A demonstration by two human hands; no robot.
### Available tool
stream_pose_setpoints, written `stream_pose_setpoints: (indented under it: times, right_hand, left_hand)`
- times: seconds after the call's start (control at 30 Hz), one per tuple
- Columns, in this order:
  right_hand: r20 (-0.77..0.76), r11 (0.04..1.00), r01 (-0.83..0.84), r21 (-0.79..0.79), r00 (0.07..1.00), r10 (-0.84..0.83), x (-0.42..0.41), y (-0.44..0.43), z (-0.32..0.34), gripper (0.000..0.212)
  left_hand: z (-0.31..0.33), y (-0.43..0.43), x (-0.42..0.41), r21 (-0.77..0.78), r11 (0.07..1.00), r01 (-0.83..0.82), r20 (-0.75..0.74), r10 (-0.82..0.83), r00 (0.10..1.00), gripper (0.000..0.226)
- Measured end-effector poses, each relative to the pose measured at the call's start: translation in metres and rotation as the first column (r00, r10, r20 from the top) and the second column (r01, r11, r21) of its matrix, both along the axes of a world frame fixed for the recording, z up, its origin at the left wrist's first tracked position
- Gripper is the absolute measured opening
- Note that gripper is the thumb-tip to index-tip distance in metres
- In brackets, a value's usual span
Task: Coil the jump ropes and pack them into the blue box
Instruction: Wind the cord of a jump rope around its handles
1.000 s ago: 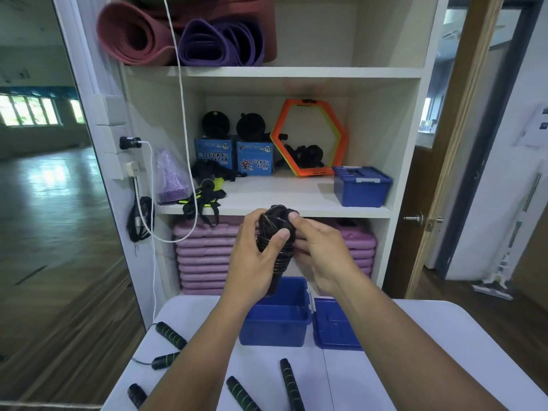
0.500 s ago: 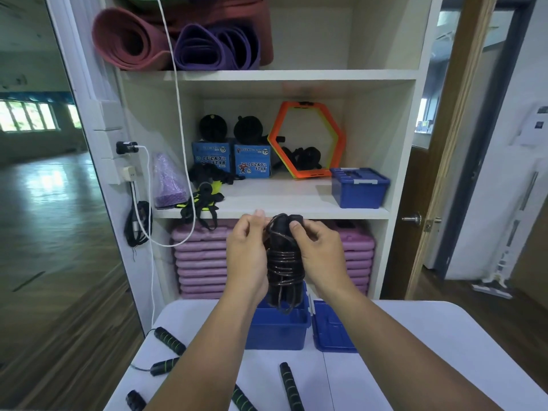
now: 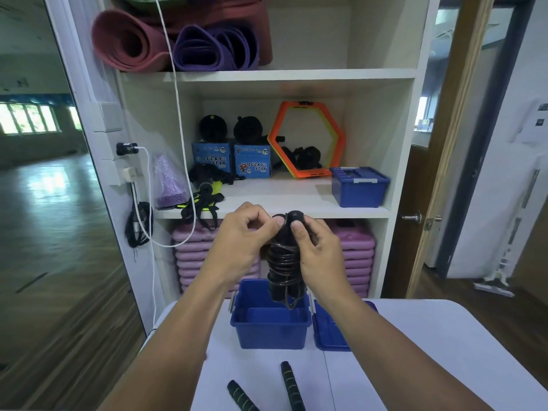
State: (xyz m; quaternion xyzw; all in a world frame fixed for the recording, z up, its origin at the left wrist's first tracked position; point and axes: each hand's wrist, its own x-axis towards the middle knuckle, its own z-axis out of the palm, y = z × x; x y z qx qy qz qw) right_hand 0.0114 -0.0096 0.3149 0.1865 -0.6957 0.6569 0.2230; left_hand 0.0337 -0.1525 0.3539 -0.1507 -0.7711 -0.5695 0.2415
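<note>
I hold a black jump rope (image 3: 283, 262) upright, its cord wound around the two handles, right above the open blue box (image 3: 270, 330). My left hand (image 3: 240, 247) pinches the cord at the top of the bundle. My right hand (image 3: 318, 253) grips the top and right side of the same bundle. A loose loop of cord dangles from the bundle's lower end into the box opening. The box's blue lid (image 3: 330, 327) lies flat on the white table just to its right. Two black-and-green rope handles (image 3: 292, 387) (image 3: 241, 396) lie on the table in front of the box.
The white table (image 3: 415, 366) stands against a white shelf unit (image 3: 267, 203) holding another blue box (image 3: 358, 186), an orange hexagon ring, small cartons and black straps. Pink pads are stacked below, rolled mats above. A white cable (image 3: 154, 232) hangs at the left. A wooden door stands to the right.
The bundle was turned from a tilt to upright and lowered toward the box. My left hand shifted from the bundle's side to pinching its top. The view moved in closer.
</note>
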Motion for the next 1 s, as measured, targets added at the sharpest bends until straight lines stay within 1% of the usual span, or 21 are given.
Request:
stream_pose_setpoints:
  times: [0.03, 0.1, 0.23, 0.27, 0.33, 0.37, 0.43, 0.5, 0.57, 0.67, 0.83, 0.9, 1.0]
  right_hand:
    - [0.015, 1.0, -0.012, -0.017, 1.0, 0.012, 0.001, -0.002, 0.0, 0.017]
    - [0.058, 0.998, -0.031, -0.049, 0.998, 0.034, 0.003, -0.007, 0.0, 0.021]
    - [0.123, 0.986, -0.08, -0.147, 0.987, 0.099, 0.001, -0.012, -0.005, 0.015]
    - [0.139, 0.979, -0.097, -0.18, 0.983, 0.123, 0.0, -0.012, -0.006, 0.017]
    - [0.174, 0.959, -0.142, -0.246, 0.967, 0.188, -0.001, -0.012, -0.009, 0.022]
    - [0.188, 0.946, -0.165, -0.278, 0.957, 0.222, -0.001, -0.013, -0.009, 0.023]
    - [0.206, 0.927, -0.183, -0.326, 0.944, 0.258, 0.0, -0.013, -0.011, 0.024]
    - [0.216, 0.912, -0.178, -0.37, 0.938, 0.271, 0.001, -0.015, -0.014, 0.024]
    - [0.237, 0.898, -0.166, -0.407, 0.931, 0.279, 0.003, -0.016, -0.017, 0.023]
    - [0.265, 0.89, -0.155, -0.429, 0.92, 0.288, 0.005, -0.017, -0.02, 0.023]
    - [0.252, 0.867, -0.175, -0.466, 0.913, 0.32, 0.003, -0.018, -0.02, 0.022]
    - [0.25, 0.857, -0.189, -0.48, 0.907, 0.34, 0.003, -0.017, -0.017, 0.021]
    - [0.239, 0.858, -0.212, -0.467, 0.904, 0.354, 0.003, -0.014, -0.007, 0.013]
  left_hand:
    - [0.002, -0.001, 0.001, -0.051, 0.999, -0.014, -0.002, 0.014, 1.0, 0.03]
    - [0.005, -0.004, 0.003, -0.107, 0.994, -0.025, 0.01, 0.026, 1.0, 0.032]
    - [0.005, -0.011, 0.0, -0.131, 0.991, -0.011, 0.06, 0.019, 0.998, 0.03]
    - [0.004, -0.012, 0.0, -0.116, 0.993, 0.004, 0.076, 0.005, 0.997, 0.027]
    - [0.002, -0.013, 0.0, -0.033, 0.998, 0.05, 0.129, -0.045, 0.991, 0.021]
    - [0.002, -0.013, 0.0, -0.01, 0.998, 0.067, 0.159, -0.064, 0.985, 0.022]
    - [0.001, -0.014, 0.0, -0.053, 0.996, 0.073, 0.199, -0.061, 0.978, 0.022]
    - [0.0, -0.014, -0.001, -0.122, 0.989, 0.079, 0.228, -0.05, 0.972, 0.013]
    - [-0.002, -0.014, 0.0, -0.154, 0.985, 0.071, 0.244, -0.032, 0.969, 0.009]
    - [-0.007, -0.012, 0.002, -0.185, 0.982, 0.043, 0.258, 0.007, 0.966, 0.006]
    - [-0.011, -0.012, 0.004, -0.116, 0.992, 0.044, 0.287, -0.008, 0.958, 0.008]
    - [-0.013, -0.009, 0.005, -0.109, 0.994, 0.017, 0.262, 0.012, 0.965, 0.007]
    - [-0.013, -0.005, 0.008, -0.155, 0.987, -0.035, 0.181, 0.063, 0.981, 0.006]
